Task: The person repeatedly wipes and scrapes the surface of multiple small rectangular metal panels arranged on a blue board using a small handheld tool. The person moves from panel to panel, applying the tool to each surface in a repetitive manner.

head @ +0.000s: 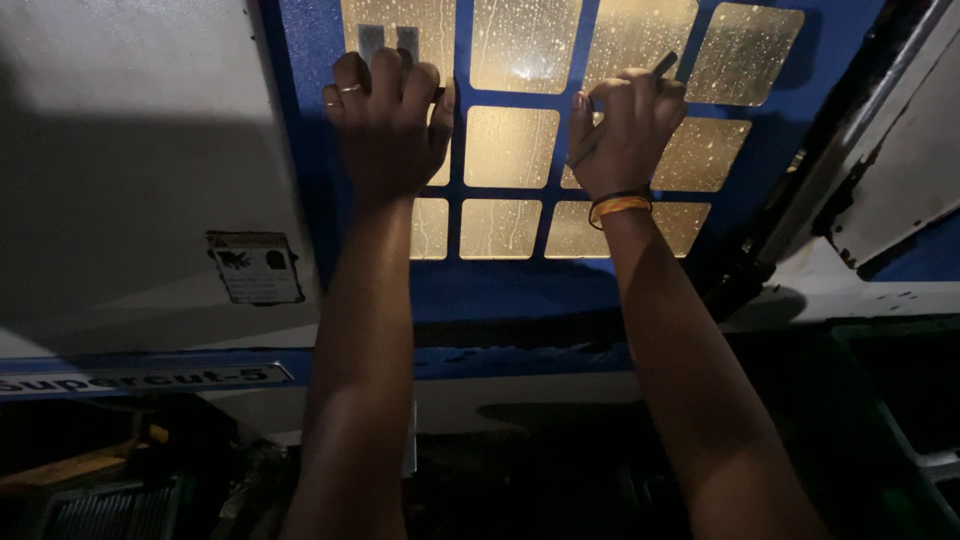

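Landmark: a blue panel (pixel 510 290) with a grid of wet, yellowish square tiles (pixel 511 146), seen from the head camera.
Containers: none shows; the tiles sit in the blue panel's grid, beaded with droplets.
Left hand: the left hand (pixel 388 118) lies curled over the upper left tile of the blue panel, fingers bent on the surface, a ring on one finger; whether it holds anything cannot be told.
Right hand: the right hand (pixel 627 125) is clenched around a thin dark tool (pixel 622 108) over the upper right tiles of the blue panel; an orange and black band (pixel 620 205) circles the wrist.
Tool axis: the long axis runs diagonally, its upper end toward the panel's top right, its lower end toward the panel's middle.
Beside the panel: a grey plate (pixel 130 160) with a small sticker (pixel 256 267) lies left of the blue panel.
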